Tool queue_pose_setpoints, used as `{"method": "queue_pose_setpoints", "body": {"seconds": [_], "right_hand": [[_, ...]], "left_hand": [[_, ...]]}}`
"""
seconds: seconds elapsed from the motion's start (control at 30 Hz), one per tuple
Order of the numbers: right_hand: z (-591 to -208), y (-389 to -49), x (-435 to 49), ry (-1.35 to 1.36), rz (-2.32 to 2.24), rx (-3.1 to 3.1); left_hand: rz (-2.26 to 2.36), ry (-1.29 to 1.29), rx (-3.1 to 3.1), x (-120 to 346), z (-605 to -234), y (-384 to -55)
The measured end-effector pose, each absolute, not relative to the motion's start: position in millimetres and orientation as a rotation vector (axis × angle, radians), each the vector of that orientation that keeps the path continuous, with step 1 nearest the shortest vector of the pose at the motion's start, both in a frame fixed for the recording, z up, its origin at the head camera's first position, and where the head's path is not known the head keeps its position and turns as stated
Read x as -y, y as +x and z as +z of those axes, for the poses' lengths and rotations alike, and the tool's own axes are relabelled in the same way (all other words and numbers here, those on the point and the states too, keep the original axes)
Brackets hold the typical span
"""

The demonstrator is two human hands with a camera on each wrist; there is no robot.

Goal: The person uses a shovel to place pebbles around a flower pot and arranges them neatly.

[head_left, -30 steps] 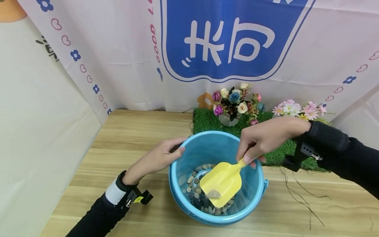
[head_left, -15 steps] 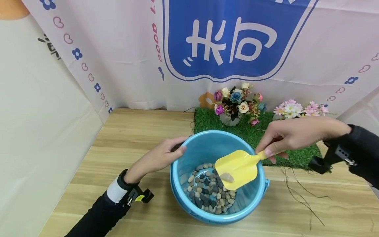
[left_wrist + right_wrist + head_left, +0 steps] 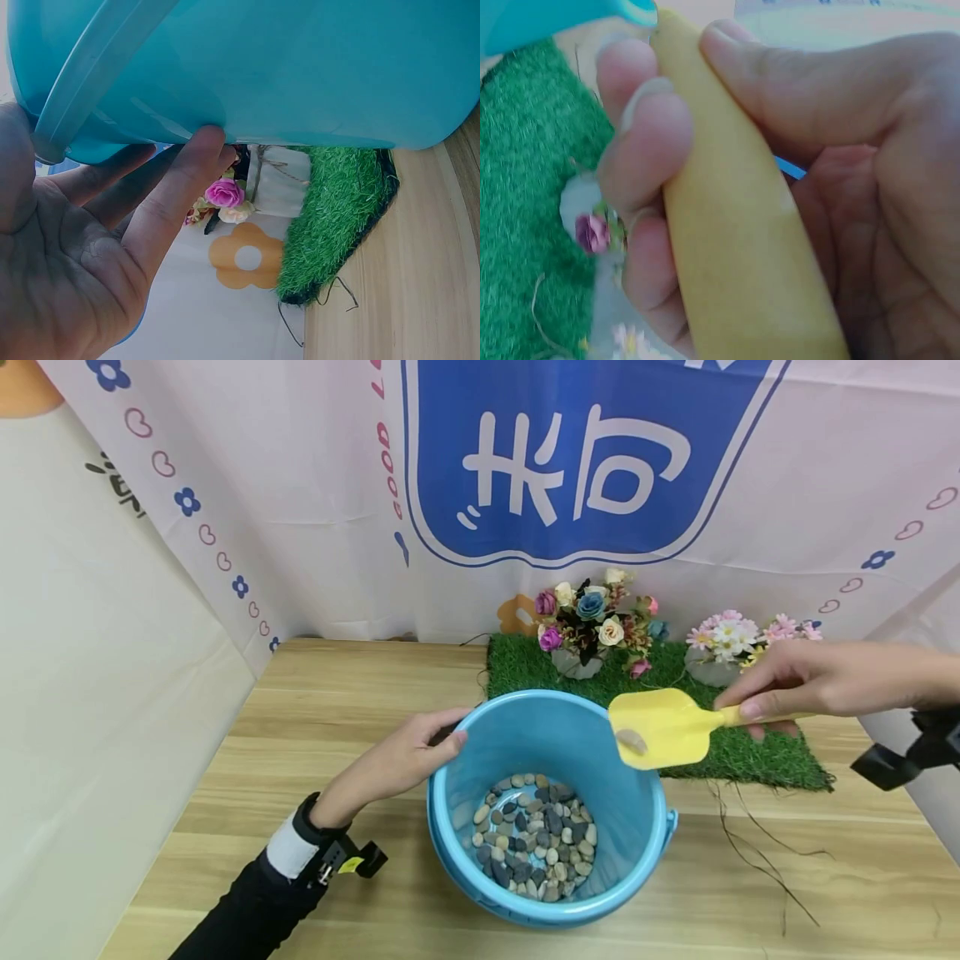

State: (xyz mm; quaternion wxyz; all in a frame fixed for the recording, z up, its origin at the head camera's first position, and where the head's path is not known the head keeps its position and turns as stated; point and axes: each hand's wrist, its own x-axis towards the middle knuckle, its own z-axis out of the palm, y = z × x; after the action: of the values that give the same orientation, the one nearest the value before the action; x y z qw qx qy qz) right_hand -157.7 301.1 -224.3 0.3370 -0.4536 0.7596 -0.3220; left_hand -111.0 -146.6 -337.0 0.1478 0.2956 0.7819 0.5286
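Note:
A light-blue bucket stands on the table, with grey, tan and dark pebbles over its bottom. At its left rim, my left hand holds on, thumb over the edge and fingers along the outer wall in the left wrist view. My right hand grips a yellow toy shovel by its handle; the right wrist view shows fingers and thumb around that handle. The shovel's blade overlaps the bucket's right rim in the head view, and one pale pebble lies on it.
Behind the bucket lies a green artificial grass mat. Two flower pots stand on it, one with mixed roses, one with pink and white daisies. Thin dark strands lie on the wooden table. A printed cloth hangs behind.
My right hand has carried the shovel up and to the right, from inside the bucket to its right rim, with the pebble on the blade. My left hand stays at the left rim.

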Motion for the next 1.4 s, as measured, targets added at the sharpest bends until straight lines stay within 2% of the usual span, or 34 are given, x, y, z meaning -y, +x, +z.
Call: {"method": "queue_pose_setpoints", "body": {"seconds": [0.3, 0.53, 0.8, 1.07, 1.4], "right_hand": [[-242.3, -166.7, -356.6, -1.149, -0.81, -2.139], [-268.3, -170.8, -398.5, -1.157, -0.962, -2.059], [-289.4, -165.3, -425.1, -1.038, -1.109, -2.023], [-310.1, -156.9, -446.2, -0.866, -1.14, -2.107], [-336.0, -143.3, -468.4, -0.522, -1.029, -2.406]], "left_hand": [[1.501, 0.848, -2.284, 151.4, -337.1, -111.0], [1.491, 0.86, -2.303, 149.8, -336.4, -112.4], [1.5, 0.867, -2.284, 146.6, -336.0, -113.1], [1.498, 0.876, -2.271, 145.5, -338.6, -112.3], [1.507, 0.876, -2.271, 146.0, -339.3, -112.3]]}}
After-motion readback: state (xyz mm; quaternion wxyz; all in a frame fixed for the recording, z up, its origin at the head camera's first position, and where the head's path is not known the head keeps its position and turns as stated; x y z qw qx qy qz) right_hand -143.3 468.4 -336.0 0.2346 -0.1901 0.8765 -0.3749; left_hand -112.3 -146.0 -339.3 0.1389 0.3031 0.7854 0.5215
